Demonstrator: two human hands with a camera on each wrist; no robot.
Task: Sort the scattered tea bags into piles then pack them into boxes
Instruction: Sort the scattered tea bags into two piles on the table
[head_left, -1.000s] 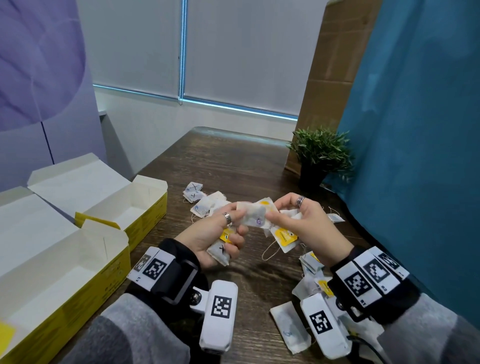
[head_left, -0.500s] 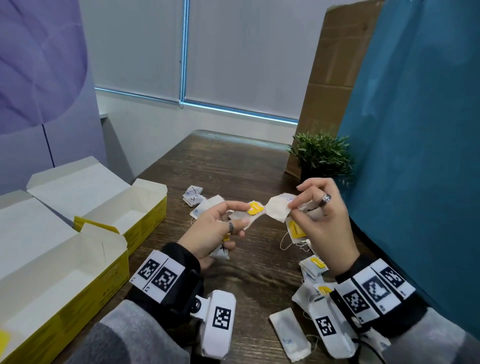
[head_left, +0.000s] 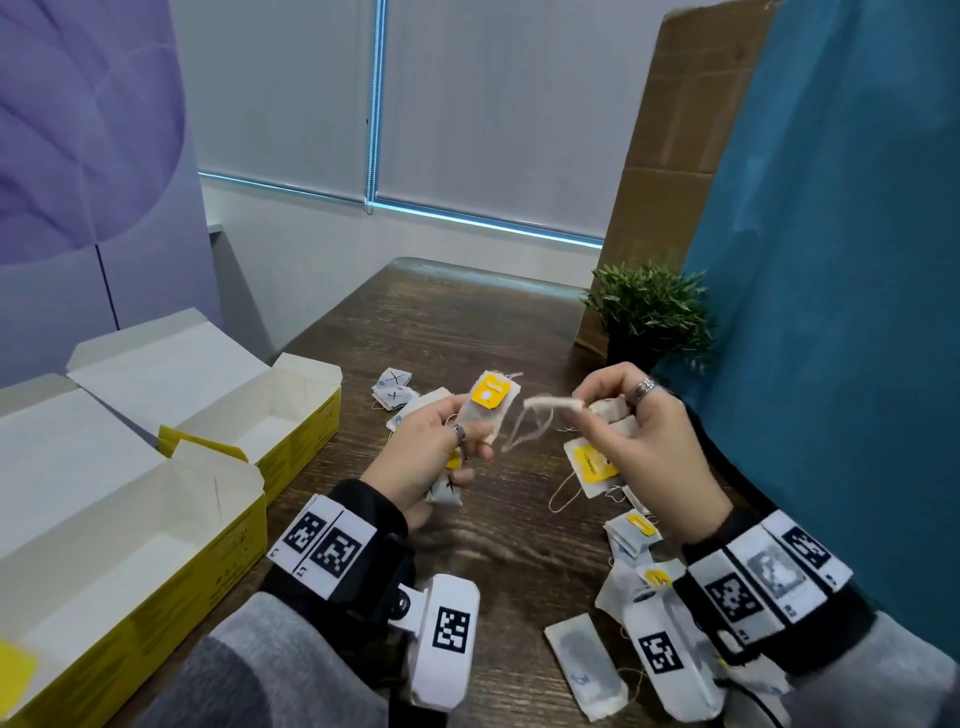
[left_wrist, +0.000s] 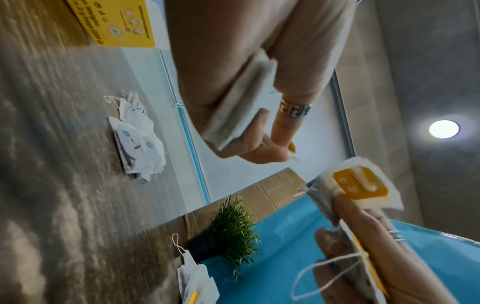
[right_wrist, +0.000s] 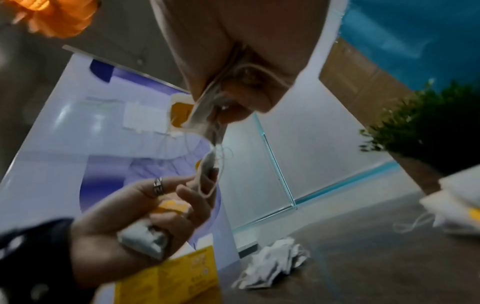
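My left hand (head_left: 465, 434) pinches a tea bag with a yellow tag (head_left: 488, 400) upright above the wooden table (head_left: 467, 322). A second tea bag (head_left: 444, 491) is tucked under its curled lower fingers, also seen from the left wrist (left_wrist: 241, 98). To its right, at the same height, my right hand (head_left: 584, 413) pinches a white tea bag (head_left: 550, 402) edge-on. More bags are bunched in that palm, and a yellow-tagged bag (head_left: 592, 467) hangs below it. Loose strings (head_left: 524, 428) dangle between the two hands.
Two open yellow boxes (head_left: 296, 415) (head_left: 130, 561) stand at the left. A small pile of X-marked bags (head_left: 395, 389) lies beyond my left hand. Several more bags (head_left: 634, 535) are scattered at the near right. A potted plant (head_left: 649, 312) and a teal curtain (head_left: 831, 312) close off the right side.
The hands held the bags together a second ago. They have since drawn apart, left hand keeping the yellow-tagged bag, right hand taking the white one, strings trailing between.
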